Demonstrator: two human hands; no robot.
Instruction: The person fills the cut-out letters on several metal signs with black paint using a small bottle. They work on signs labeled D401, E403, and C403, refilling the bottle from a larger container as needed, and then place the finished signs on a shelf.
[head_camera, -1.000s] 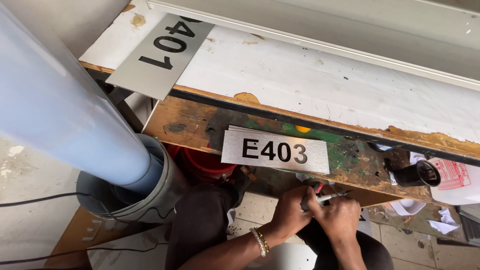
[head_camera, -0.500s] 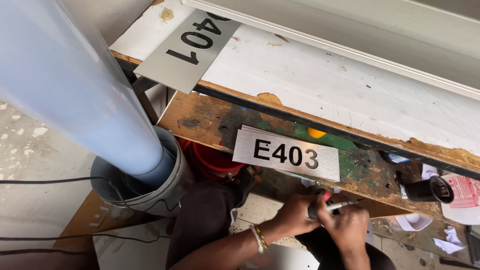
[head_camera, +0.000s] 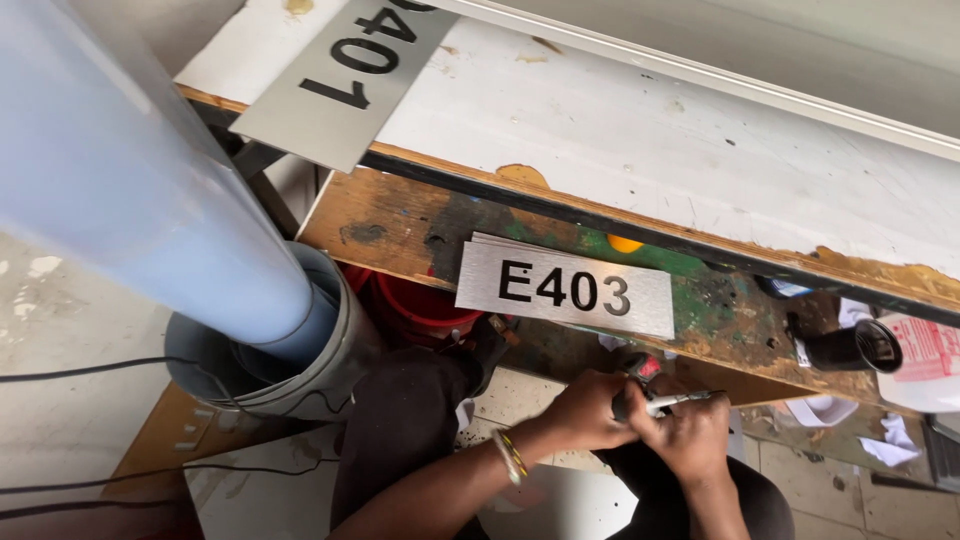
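I see my left hand (head_camera: 585, 410) and right hand (head_camera: 692, 432) closed together on a small pen-like tool (head_camera: 668, 402), maybe a knife, below the bench edge (head_camera: 400, 235). The brushed-metal sign plate (head_camera: 565, 288) lies untouched above; work on it has not begun.

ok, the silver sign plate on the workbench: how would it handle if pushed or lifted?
The sign plate looks thin, flat and metallic, so probably stiff and light. It lies flat on the rough wooden bench, so it would likely slide rather than tip. Another plate seems to lie beneath it and could shift with it.
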